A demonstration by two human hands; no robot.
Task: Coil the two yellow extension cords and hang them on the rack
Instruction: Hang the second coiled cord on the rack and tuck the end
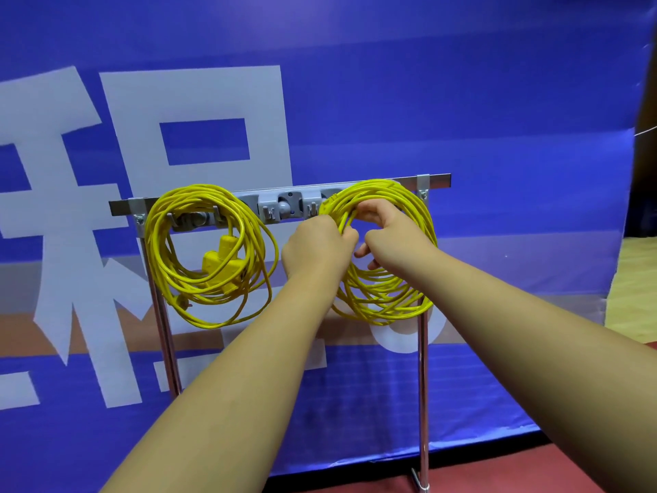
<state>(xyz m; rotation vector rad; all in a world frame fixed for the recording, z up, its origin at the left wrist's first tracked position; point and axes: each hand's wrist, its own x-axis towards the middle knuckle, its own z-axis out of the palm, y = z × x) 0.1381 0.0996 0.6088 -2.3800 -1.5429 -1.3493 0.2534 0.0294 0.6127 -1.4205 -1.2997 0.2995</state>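
Against a blue printed banner with large white characters (pixel 355 101), over red floor (pixel 497 467), itemised:

1. Rack, flat metal rail on chrome legs (pixel 435 180), with a grey plastic hook strip (pixel 284 208) along its middle.
2. First yellow extension cord (pixel 153 250), coiled and already hung at the rack's left end, well apart from my hands; its yellow socket block (pixel 220 265) dangles inside the loops.
3. Second yellow extension cord (pixel 384 297), coiled and held up at the rack's right end, its top level with the rail.
4. My right hand (pixel 391 225), fingers curled through the top of this coil, gripping the strands.
5. My left hand (pixel 316 243), pinching strands at the coil's left edge.

Step in hand, as I judge it: hanging the second coil, the last one. My hands hide the hook, so I cannot tell whether the loops already bear on it.

Next move calls for seating every loop over the hook, then easing both grips off gently so no strand slips free.
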